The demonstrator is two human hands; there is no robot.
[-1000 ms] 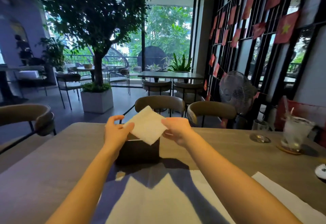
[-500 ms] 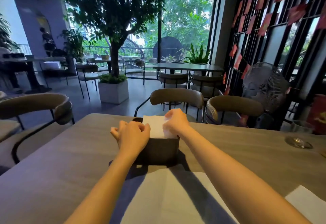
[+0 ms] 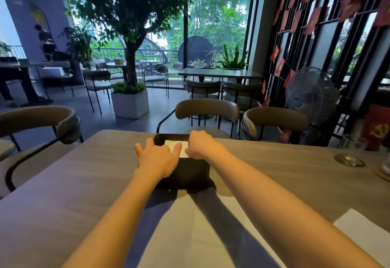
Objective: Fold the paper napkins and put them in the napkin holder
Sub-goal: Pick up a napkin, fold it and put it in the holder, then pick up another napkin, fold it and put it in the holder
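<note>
Left hand splayed open; right hand curled, seemingly pressing folded napkin, half-hidden in holder.

Grey wooden tabletop lies bare to the left of the dark box-shaped napkin holder. Near side: large unfolded white paper napkin. Far right obstructed by clear drinking glass near the edge.

Bright window backlight, dim interior, forearm shadows, wide-angle edge bending.
</note>
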